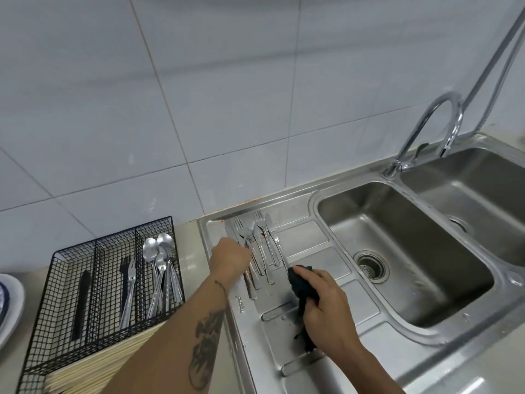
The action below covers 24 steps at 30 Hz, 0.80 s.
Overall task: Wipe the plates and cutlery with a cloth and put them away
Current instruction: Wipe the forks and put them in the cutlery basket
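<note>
The left hand [231, 258] reaches far over the steel draining board [309, 237] to the pile of forks and knives [262, 245] that lies at its far left corner. Its fingers are curled down among the handles, but they are hidden behind the back of the hand, so it is not possible to tell if they already grasp a piece. The right hand [322, 305] is nearer and to the right, over the middle of the draining board, and it grasps a dark cloth [301, 291] that is bunched in the fist, with one end above the thumb and the other end hanging below the hand. The cloth is just beside the near ends of the cutlery handles. On the counter at the left stands a black wire cutlery basket [93, 282] with several compartments: the spoons [159, 257] lie in the right one, a fork [129, 282] in the middle one, and a dark long piece [81, 302] in the left one. Pale chopsticks [93, 368] lie in the near part of the basket. A plate [10, 305] shows at the left edge. To the right of the draining board is the double sink [403, 251], with a curved tap [434, 123] behind it.
</note>
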Motion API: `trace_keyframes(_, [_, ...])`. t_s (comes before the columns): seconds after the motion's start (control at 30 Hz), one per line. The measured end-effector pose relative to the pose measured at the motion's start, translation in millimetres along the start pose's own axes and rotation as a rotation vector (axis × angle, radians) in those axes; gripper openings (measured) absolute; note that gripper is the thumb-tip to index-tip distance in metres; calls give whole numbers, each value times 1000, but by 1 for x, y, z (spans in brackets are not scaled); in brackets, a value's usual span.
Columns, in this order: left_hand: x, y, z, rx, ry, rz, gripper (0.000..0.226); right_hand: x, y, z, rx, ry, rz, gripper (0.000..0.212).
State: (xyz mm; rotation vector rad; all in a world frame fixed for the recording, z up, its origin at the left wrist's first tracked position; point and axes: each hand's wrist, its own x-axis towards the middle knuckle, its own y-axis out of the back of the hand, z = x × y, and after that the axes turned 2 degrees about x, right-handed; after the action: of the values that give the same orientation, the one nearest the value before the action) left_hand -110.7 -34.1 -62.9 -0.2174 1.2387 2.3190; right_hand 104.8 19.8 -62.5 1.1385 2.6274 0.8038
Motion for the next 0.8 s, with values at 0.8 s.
trace_keyframes(0.8, [-215,102,-14,269,-783,201,16,-65,56,-80,-489,494,144,65])
